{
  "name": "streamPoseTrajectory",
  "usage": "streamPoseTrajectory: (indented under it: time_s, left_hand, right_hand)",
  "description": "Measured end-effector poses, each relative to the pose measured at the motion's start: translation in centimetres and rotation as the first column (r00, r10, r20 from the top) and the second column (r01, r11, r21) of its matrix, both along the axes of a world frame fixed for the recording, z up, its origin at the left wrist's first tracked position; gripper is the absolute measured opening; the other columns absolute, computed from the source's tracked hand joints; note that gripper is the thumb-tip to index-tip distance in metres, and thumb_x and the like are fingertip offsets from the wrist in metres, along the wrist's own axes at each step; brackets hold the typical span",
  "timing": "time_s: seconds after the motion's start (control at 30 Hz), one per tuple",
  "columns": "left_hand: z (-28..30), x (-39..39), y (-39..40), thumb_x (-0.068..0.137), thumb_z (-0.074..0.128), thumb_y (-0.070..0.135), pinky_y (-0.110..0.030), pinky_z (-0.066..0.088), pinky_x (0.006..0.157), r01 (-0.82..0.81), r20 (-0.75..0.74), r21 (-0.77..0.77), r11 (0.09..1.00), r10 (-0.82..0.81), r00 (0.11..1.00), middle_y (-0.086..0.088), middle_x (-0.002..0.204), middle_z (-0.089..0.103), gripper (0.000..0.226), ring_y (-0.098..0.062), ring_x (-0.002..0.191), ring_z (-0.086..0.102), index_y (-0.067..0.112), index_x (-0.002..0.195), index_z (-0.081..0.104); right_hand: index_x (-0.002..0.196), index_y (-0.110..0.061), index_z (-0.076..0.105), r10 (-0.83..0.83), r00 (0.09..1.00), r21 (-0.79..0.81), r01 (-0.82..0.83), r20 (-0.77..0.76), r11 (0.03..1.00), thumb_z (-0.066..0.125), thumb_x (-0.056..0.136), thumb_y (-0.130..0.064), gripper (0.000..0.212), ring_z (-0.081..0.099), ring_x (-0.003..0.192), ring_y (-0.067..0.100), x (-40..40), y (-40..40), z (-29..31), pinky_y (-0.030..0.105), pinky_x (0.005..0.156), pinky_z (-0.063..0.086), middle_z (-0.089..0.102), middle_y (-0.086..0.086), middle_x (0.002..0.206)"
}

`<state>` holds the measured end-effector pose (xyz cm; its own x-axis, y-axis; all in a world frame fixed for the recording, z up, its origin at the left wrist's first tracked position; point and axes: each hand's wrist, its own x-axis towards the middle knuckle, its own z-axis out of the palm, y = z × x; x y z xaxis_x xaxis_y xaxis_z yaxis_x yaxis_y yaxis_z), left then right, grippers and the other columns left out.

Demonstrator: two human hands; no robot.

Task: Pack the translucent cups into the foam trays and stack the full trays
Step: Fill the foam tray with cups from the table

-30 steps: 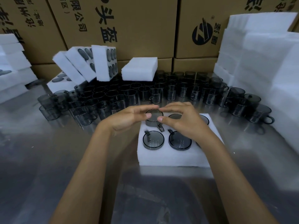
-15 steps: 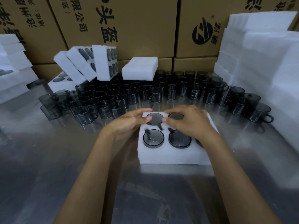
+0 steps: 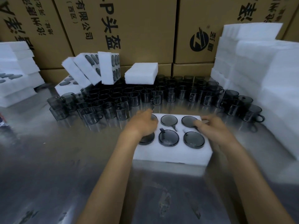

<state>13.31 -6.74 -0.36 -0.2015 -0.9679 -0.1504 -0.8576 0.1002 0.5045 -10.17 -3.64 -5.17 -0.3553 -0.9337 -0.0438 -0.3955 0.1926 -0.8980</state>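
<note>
Both hands (image 3: 176, 126) over foam tray (image 3: 171, 152), six cups (image 3: 168, 137) seated.

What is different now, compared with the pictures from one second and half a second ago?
The cup both hands held over the foam tray went down into the back middle hole and was let go. The left hand moved to the tray's left side, the right hand to its right side. The tray, the loose cups behind it and the foam stacks stayed in place.

Packing station in a warehouse or factory

Printed cardboard cartons (image 3: 123, 29) wall in a steel worktop (image 3: 48, 167); before the cartons stand massed translucent cups (image 3: 134, 98), flanked by stacks of white foam trays (image 3: 252, 65).
</note>
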Motion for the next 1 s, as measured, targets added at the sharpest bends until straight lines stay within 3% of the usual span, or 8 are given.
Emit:
streamPoseTrajectory:
  time_s: [0.1,0.2,0.27,0.37,0.5,0.63,0.77,1.0]
  left_hand:
    - [-0.4,-1.2,1.6,0.102,0.026,0.058,-0.056,0.001,0.119,-0.009,0.265,-0.068,0.998,0.027,0.964,-0.01,0.166,-0.003,0.068,-0.038,0.151,-0.005,0.021,0.158,0.014]
    - [-1.0,-2.4,2.6,0.1,0.019,0.064,-0.059,-0.01,0.118,0.059,0.267,-0.081,0.995,-0.035,0.963,-0.008,0.166,-0.006,0.074,-0.032,0.152,-0.013,0.02,0.158,0.011]
    - [-1.3,-2.8,3.0,0.099,0.022,0.064,-0.063,-0.011,0.115,0.064,0.269,-0.061,0.996,-0.045,0.962,-0.006,0.166,-0.009,0.075,-0.034,0.151,-0.016,0.021,0.159,0.007]
    - [-1.5,-2.5,3.4,0.096,0.036,0.057,-0.069,-0.012,0.112,0.067,0.333,-0.049,0.997,-0.047,0.942,-0.007,0.166,-0.007,0.074,-0.034,0.15,-0.017,0.024,0.158,0.009]
    - [-1.3,-0.5,3.3,0.088,0.059,0.039,-0.069,-0.005,0.114,0.024,0.375,-0.06,0.998,0.0,0.927,-0.005,0.163,0.01,0.079,-0.029,0.152,-0.005,0.03,0.155,0.017]
    - [-1.2,2.1,2.7,0.087,0.056,0.01,-0.069,-0.005,0.114,-0.065,0.422,-0.092,0.994,0.098,0.902,-0.005,0.165,0.004,0.092,-0.03,0.152,-0.006,0.032,0.158,0.002]
    - [-1.6,6.0,1.9,0.095,0.05,0.011,-0.067,-0.004,0.116,-0.172,0.506,-0.157,0.972,0.229,0.832,-0.004,0.167,-0.005,0.087,-0.029,0.152,-0.01,0.031,0.158,-0.007]
    - [-2.0,13.0,0.3,0.095,0.052,0.012,-0.062,-0.003,0.119,-0.096,0.444,-0.144,0.985,0.151,0.883,0.002,0.166,-0.013,0.092,-0.024,0.152,-0.013,0.039,0.155,-0.013]
  right_hand:
    - [0.088,-0.025,0.073,0.044,0.998,-0.022,-0.043,0.044,0.999,0.076,0.073,-0.045,0.025,0.072,0.072,0.011,2.0,0.2,-0.8,0.038,0.077,0.06,0.075,-0.01,0.07]
    - [0.095,-0.028,0.074,0.131,0.98,-0.042,-0.126,0.149,0.991,0.067,0.089,-0.049,0.023,0.074,0.085,0.015,4.6,0.5,-0.4,0.036,0.078,0.06,0.077,-0.008,0.081]
    - [0.097,-0.026,0.073,0.2,0.915,-0.004,-0.212,0.35,0.977,0.05,0.097,-0.057,0.038,0.074,0.088,0.019,6.5,1.0,0.0,0.033,0.069,0.06,0.077,-0.003,0.087]
    - [0.104,-0.019,0.071,0.241,0.759,0.038,-0.33,0.606,0.943,0.035,0.1,-0.062,0.056,0.075,0.087,0.016,9.4,1.7,0.3,0.034,0.066,0.061,0.078,0.004,0.094]
    - [0.116,-0.013,0.064,0.252,0.74,0.029,-0.344,0.623,0.938,0.03,0.1,-0.064,0.064,0.072,0.094,0.022,10.9,1.2,0.4,0.036,0.07,0.061,0.07,0.013,0.112]
    - [0.124,-0.002,0.059,0.239,0.717,0.009,-0.323,0.655,0.946,0.029,0.104,-0.056,0.064,0.07,0.098,0.03,10.4,0.8,-0.2,0.034,0.075,0.06,0.065,0.022,0.118]
    - [0.118,0.001,0.062,0.259,0.682,-0.056,-0.305,0.683,0.951,0.031,0.106,-0.048,0.06,0.069,0.104,0.03,9.5,1.2,-0.8,0.031,0.083,0.058,0.066,0.025,0.117]
    - [0.116,0.004,0.063,0.28,0.646,-0.102,-0.299,0.71,0.949,0.033,0.106,-0.044,0.057,0.07,0.1,0.027,9.1,1.3,-1.1,0.03,0.082,0.059,0.068,0.025,0.114]
